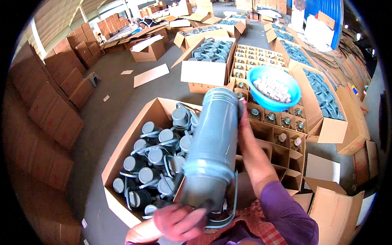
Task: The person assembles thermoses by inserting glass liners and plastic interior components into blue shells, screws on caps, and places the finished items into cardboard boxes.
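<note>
A large blue-grey thermos flask (214, 134) is held tilted in front of me, its handled end toward me and its base end pointing away. My right hand (243, 116) grips its right side near the far end, the fingers partly hidden behind it. My left hand (179, 222), in a pinkish glove and slightly blurred, curls at the near end beside the loop handle (234, 200). Left of the flask, an open carton (122, 151) holds several grey-capped tops with handles (156, 156). Under my right arm stands a divided carton (261, 134) with bottle-like glass pieces in some cells.
A blue basin (271, 107) of small whitish plugs (271, 89) rests on the divided carton. Beyond are open cartons of blue-grey parts (210, 51), with another row (322, 92) at right. Stacked brown cartons (49, 118) line the left; flat cardboard (151, 75) lies on the floor.
</note>
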The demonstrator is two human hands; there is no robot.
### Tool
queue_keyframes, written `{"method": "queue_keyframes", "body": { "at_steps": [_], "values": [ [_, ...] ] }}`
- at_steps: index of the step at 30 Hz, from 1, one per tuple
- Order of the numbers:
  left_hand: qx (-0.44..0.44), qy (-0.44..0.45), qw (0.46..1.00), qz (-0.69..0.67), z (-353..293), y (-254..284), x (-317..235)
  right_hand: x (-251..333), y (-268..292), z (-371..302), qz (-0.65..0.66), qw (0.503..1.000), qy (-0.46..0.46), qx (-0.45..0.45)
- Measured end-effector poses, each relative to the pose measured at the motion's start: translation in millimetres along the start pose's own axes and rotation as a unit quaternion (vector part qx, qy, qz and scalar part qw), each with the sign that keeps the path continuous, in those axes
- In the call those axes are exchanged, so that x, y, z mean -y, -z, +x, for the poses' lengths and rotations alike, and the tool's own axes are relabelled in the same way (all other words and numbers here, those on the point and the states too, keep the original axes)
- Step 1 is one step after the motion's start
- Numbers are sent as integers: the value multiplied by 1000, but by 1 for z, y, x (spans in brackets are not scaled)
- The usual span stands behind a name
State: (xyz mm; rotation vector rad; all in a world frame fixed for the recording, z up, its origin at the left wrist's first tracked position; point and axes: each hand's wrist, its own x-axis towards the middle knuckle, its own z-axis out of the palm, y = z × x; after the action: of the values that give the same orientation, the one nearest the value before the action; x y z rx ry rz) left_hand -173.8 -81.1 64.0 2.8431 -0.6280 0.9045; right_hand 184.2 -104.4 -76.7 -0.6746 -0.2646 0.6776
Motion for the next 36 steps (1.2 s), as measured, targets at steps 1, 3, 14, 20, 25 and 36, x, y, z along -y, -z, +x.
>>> {"method": "queue_keyframes", "body": {
  "at_steps": [1, 3, 14, 20, 25, 36],
  "values": [
    [44, -45, 998, -22, -5, -10, -12, 26, -16, -23, -85, 996, 33, -22],
    [93, 19, 986, -135, -13, -46, -23, 56, 11, -25, -142, 982, 80, 98],
    [-129, 260, 871, -397, -20, -128, 5, 70, -69, -137, -837, 493, 66, 229],
    [-273, 288, 585, -707, 19, -162, 89, 67, -83, -149, -600, 698, 175, 350],
    [-281, 137, 496, -810, 45, -117, 79, 68, -15, -132, -551, 796, 125, 215],
    [-127, 393, 849, -328, 26, -115, 98, 60, 23, -130, -655, 724, 163, 138]
  ]
}}
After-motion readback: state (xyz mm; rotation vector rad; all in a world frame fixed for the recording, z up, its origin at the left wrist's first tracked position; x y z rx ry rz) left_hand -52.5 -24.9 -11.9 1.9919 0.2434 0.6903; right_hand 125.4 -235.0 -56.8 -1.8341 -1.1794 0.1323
